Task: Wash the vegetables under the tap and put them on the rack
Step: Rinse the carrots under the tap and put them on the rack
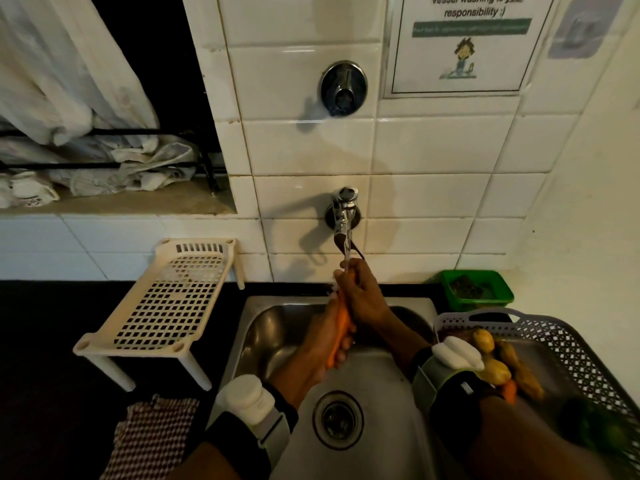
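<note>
Head view: I see both hands over the sink [263,327], under the tap [343,216], with water running onto them. Left hand [322,344] grips the lower part of a carrot [341,322], fingers curled round it. Right hand [363,296] is wrapped round the carrot's upper end, right at the stream. Rack [169,292] stands on the dark counter left of the sink, nothing on it. Basket [568,337] to the right holds more vegetables [498,368]. Checked cloth [152,434] lies near the rack's front.
</note>
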